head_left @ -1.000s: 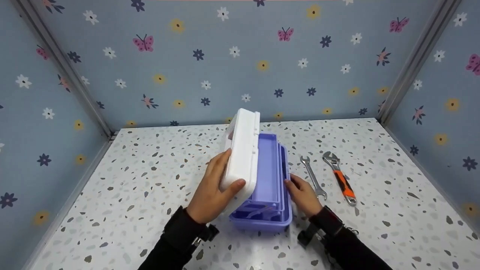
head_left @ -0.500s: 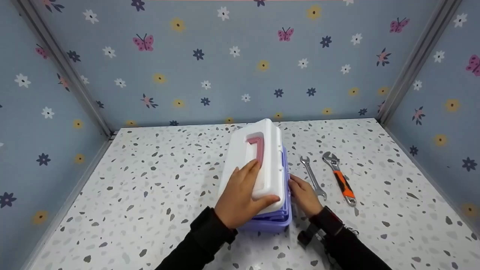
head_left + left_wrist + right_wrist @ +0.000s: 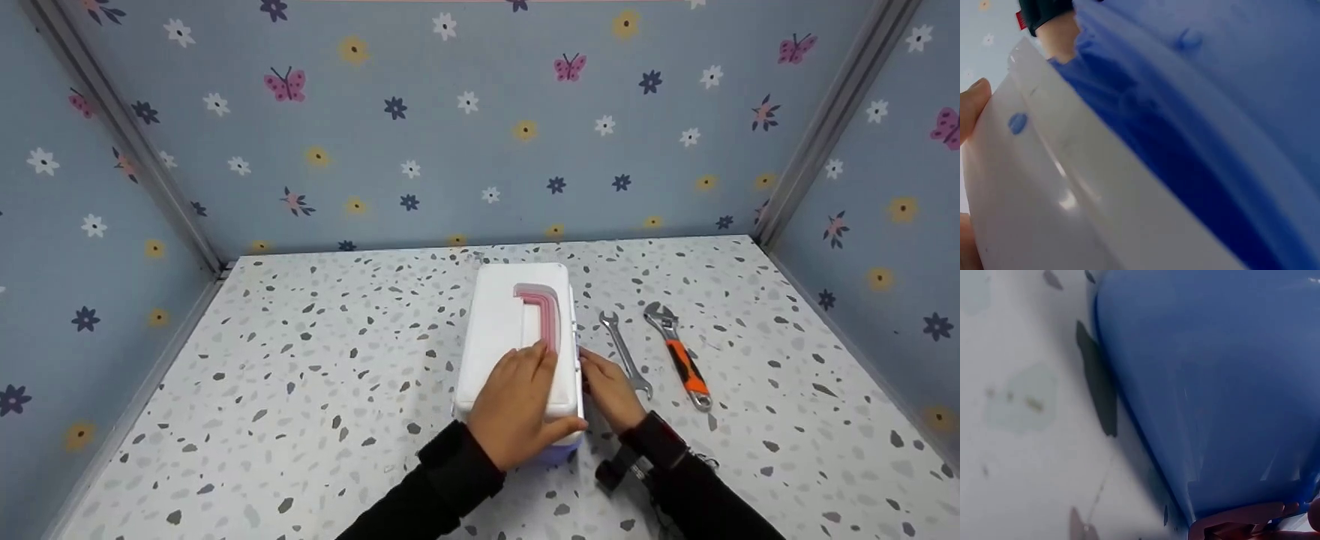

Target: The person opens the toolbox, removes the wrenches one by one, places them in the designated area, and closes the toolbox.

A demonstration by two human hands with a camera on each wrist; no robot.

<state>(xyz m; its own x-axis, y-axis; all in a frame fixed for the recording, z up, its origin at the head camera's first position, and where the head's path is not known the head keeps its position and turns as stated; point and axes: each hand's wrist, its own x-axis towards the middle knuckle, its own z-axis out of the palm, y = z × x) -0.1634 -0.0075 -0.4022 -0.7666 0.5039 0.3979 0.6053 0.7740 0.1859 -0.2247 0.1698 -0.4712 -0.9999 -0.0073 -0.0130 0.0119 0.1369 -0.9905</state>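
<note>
A toolbox stands mid-table, its white lid [image 3: 499, 315] lying over the purple base [image 3: 551, 454]. My left hand [image 3: 514, 412] rests on the lid with extended fingers reaching the pink handle [image 3: 549, 319] and the thumb at the front right corner. In the left wrist view, a dark gap shows between the lid [image 3: 1067, 174] and the blue-looking base [image 3: 1252, 112]. At the box's right side, my right hand [image 3: 611, 394] grips near the rim, its fingertips partly hidden. The right wrist view shows the base's side wall [image 3: 1213, 382] and a pinkish latch [image 3: 1241, 516] beside a fingertip.
To the right of the box lie a double-ended wrench [image 3: 625, 352] and an adjustable wrench [image 3: 679, 356] with an orange and black handle. Flower-patterned panels [image 3: 480, 135] enclose the speckled table [image 3: 322, 360] at the back and both sides.
The white lid has swung from nearly upright on the left down over the purple base and its trays, my left hand moving right with it. My right hand has stayed at the box's side.
</note>
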